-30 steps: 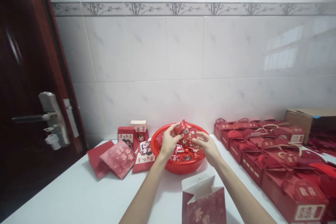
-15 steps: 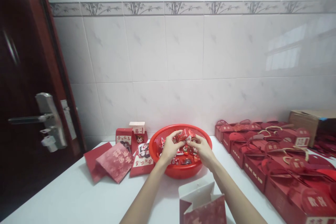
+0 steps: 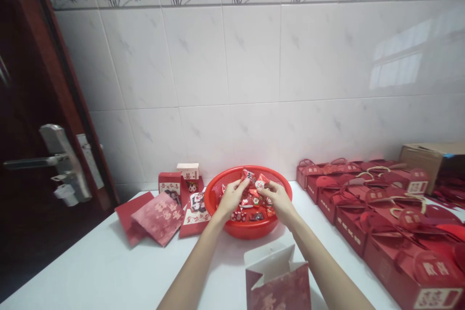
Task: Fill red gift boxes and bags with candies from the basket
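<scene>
Filling the left edge of the frame, a dark red door (image 3: 22, 77) bears a metal handle and lock (image 3: 63, 164). Right of it, on the white table (image 3: 94, 261), a pinkish-red paper bag (image 3: 159, 218) lies flat, overlapping a plainer red sheet (image 3: 132, 213). Just behind these, a red box (image 3: 169, 183) stands beside a cream-topped box (image 3: 188, 173) against the pale tiled wall (image 3: 254, 63), and a red-and-cream bag (image 3: 196, 218) lies tilted near the basket.

At the lower centre sits the round red basket (image 3: 250, 231), with small wrapped sweets (image 3: 257, 216) inside. Over its left half, the left hand (image 3: 234, 197) pinches a red packet (image 3: 248, 175) between thumb and fingers, raised above the others. Over its right half, the right hand (image 3: 278, 198) has thumb and fingertips closed on an orange-red packet (image 3: 262, 181). The two packets are close together. Below the basket, at the bottom edge, an upright gift bag (image 3: 279, 290) stands with its mouth open, its base cut off by the frame.

Along the right side run rows of red handled boxes (image 3: 352, 227), several with looped cord handles, and behind them at the far right is an open cardboard carton (image 3: 417, 155) with dark red pieces (image 3: 448, 189) in it.
</scene>
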Motion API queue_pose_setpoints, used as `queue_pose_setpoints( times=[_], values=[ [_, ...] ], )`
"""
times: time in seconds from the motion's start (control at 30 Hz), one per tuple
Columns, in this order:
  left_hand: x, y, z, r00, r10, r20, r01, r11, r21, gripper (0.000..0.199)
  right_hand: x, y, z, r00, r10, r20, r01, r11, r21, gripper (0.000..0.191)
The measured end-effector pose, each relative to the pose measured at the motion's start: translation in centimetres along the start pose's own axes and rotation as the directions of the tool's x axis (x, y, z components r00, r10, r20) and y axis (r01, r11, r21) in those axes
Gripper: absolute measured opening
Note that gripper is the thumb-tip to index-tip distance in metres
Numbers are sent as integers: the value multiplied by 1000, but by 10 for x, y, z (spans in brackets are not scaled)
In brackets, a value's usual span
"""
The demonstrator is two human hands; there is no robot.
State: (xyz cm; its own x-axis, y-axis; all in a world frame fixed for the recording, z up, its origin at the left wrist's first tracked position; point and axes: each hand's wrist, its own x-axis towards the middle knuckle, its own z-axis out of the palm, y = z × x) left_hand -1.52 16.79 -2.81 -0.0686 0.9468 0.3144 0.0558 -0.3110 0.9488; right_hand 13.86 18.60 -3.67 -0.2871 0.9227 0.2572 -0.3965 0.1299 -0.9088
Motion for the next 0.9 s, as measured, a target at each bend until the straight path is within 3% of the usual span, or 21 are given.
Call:
queue_pose_setpoints(
  times=[0.13,0.27,0.6,0.9],
  values=[
    [3,-4,-3,996,-79,-39,79,997,-12,55,2,2,-2,1000,-21,-7,21,999,-41,26],
    [3,-4,-4,996,-74,-54,74,997,-17,56,2,3,-3,1000,-21,9,22,998,-54,26],
    [-4,5,1,996,-56,76,58,998,-19,42,-3,2,-1,993,33,114,-23,996,-90,39],
    [0,1,-6,998,-19,52,23,996,-81,49,2,5,-7,991,134,-31,-135,990,-38,33]
  ],
)
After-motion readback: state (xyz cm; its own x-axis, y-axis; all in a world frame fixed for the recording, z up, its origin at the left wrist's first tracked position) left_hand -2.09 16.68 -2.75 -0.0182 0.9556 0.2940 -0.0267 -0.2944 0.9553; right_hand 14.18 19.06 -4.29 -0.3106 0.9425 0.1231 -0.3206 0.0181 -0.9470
